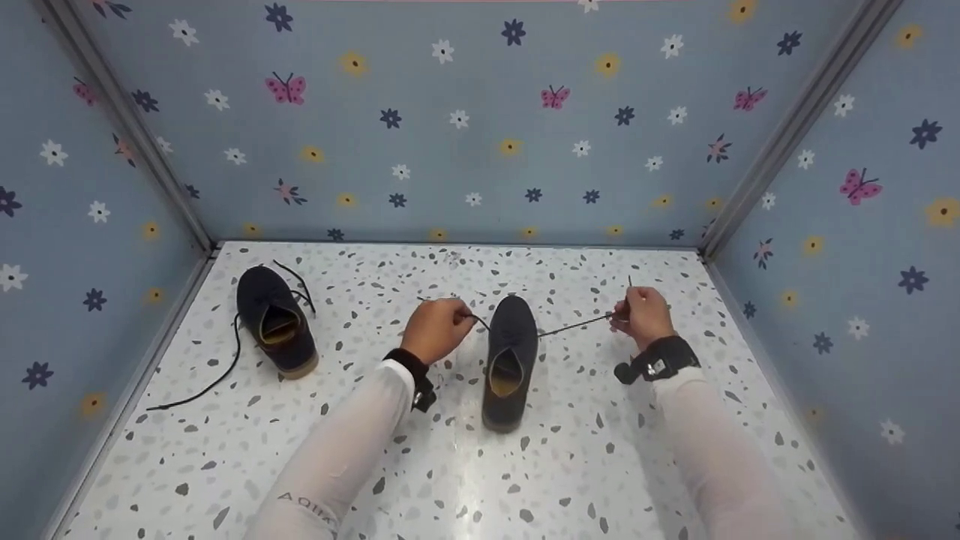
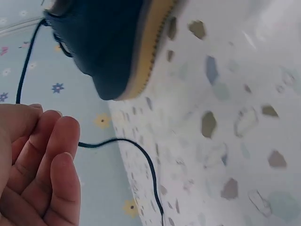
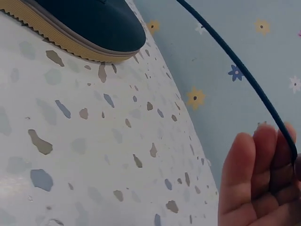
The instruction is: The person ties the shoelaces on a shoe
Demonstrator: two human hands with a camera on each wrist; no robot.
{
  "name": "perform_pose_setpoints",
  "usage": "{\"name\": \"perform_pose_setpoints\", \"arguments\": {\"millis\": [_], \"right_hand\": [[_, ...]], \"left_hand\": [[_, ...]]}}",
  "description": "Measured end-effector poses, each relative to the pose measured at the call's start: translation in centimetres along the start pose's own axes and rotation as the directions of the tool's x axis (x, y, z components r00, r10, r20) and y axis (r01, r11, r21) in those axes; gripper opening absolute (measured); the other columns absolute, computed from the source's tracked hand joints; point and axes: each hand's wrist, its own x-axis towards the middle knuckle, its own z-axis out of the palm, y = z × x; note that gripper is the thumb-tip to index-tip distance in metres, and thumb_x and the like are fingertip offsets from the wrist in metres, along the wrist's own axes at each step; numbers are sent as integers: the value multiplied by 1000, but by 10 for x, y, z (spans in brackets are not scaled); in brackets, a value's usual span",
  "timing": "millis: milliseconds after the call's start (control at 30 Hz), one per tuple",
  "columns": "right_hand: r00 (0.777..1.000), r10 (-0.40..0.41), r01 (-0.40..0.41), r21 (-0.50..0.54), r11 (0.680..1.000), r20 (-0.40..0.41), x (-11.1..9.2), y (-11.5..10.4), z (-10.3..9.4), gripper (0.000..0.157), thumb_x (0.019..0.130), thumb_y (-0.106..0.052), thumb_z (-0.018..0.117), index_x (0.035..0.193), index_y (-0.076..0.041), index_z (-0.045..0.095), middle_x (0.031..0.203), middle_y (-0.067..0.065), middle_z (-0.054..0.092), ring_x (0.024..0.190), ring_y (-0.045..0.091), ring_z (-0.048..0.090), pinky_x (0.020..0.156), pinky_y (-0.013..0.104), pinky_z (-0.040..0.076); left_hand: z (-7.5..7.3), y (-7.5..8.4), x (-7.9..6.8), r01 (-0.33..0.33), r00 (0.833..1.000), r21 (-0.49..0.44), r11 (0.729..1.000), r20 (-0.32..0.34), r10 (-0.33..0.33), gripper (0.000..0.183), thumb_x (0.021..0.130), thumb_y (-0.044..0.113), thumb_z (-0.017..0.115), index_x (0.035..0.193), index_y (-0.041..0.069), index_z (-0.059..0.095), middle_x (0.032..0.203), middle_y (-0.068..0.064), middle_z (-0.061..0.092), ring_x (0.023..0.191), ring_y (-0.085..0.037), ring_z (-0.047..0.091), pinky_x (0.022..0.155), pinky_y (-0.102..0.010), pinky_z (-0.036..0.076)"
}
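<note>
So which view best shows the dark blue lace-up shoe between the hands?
Head view: the shoe appears whole from above, opening included. Left wrist shows only its front and part of its tan ridged sole; right wrist likewise.

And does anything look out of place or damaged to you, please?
Only mildly: the shoe on the left sits angled, its loose laces straggling over the speckled surface, while the shoe in the middle points nearly straight ahead. No spill or damage shows.
</note>
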Motion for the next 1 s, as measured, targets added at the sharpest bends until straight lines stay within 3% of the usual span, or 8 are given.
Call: {"name": "perform_pose_setpoints", "arguments": {"millis": [100, 200, 400, 567, 733, 867, 933, 1000], "right_hand": [[996, -84, 83, -133, 988, -2, 4, -15, 12, 37, 112, -28, 45, 136, -1, 49, 96, 3, 61, 79, 11, 64, 75, 26, 61], [984, -178, 177, -255, 950, 19, 6, -33, 29, 35, 109, -26, 51, 130, 1, 58, 97, 3, 61, 78, 14, 63, 68, 23, 57], [934, -332, 356, -446, 821, 134, 3, -66, 71, 25, 105, -24, 61, 113, -2, 68, 92, 4, 64, 71, 13, 61, 64, 21, 52], [884, -374, 468, -498, 730, 281, -4, -86, 113, 21, 104, -23, 63, 109, -5, 72, 87, 4, 68, 74, 14, 65, 68, 25, 51], [834, -365, 544, -513, 663, 413, -17, -95, 154, 16, 103, -23, 66, 105, -8, 73, 84, 3, 69, 70, 11, 60, 67, 26, 47], [762, -317, 607, -454, 652, 564, -29, -97, 176, 15, 103, -20, 66, 108, -8, 75, 95, 12, 76, 79, 24, 71, 70, 26, 52], [723, -284, 620, -410, 669, 629, -33, -98, 181, 18, 104, -18, 65, 114, -8, 76, 103, 17, 77, 86, 34, 74, 75, 34, 59], [698, -263, 624, -386, 680, 666, -35, -99, 181, 21, 105, -17, 64, 120, -8, 75, 108, 18, 78, 92, 38, 75, 79, 38, 61]], "left_hand": [[1, 4, -2, 14, 1000, -59, 998, 5, -14, 7, 95, 20, 76, 93, 15, 81, 85, 0, 80, 72, -14, 73, 73, -36, 60], [3, 7, -5, 20, 999, -124, 992, 50, -13, 7, 95, 18, 75, 96, 14, 81, 85, 1, 81, 71, -10, 72, 71, -34, 60], [7, 9, -11, -22, 986, -202, 979, 158, 55, 17, 99, 14, 68, 112, 10, 78, 98, -3, 82, 65, -6, 72, 79, -36, 62], [8, 8, -15, -68, 978, -183, 981, 185, 102, 21, 103, 15, 64, 119, 11, 77, 108, -5, 82, 52, -3, 66, 67, -32, 60], [10, 5, -18, -94, 973, -153, 984, 197, 124, 23, 104, 18, 64, 123, 15, 77, 114, -2, 81, 49, 0, 63, 60, -24, 56], [14, 0, -21, -107, 971, -142, 984, 196, 134, 24, 104, 18, 65, 124, 15, 77, 118, -1, 80, 48, 2, 61, 72, -29, 60], [15, -3, -22, -111, 971, -134, 985, 194, 136, 24, 103, 18, 66, 124, 17, 77, 120, -1, 79, 49, 3, 61, 80, -32, 61], [15, -5, -23, -108, 972, -134, 985, 194, 133, 24, 103, 19, 66, 124, 17, 77, 120, -2, 79, 48, 3, 60, 84, -34, 61]]}}
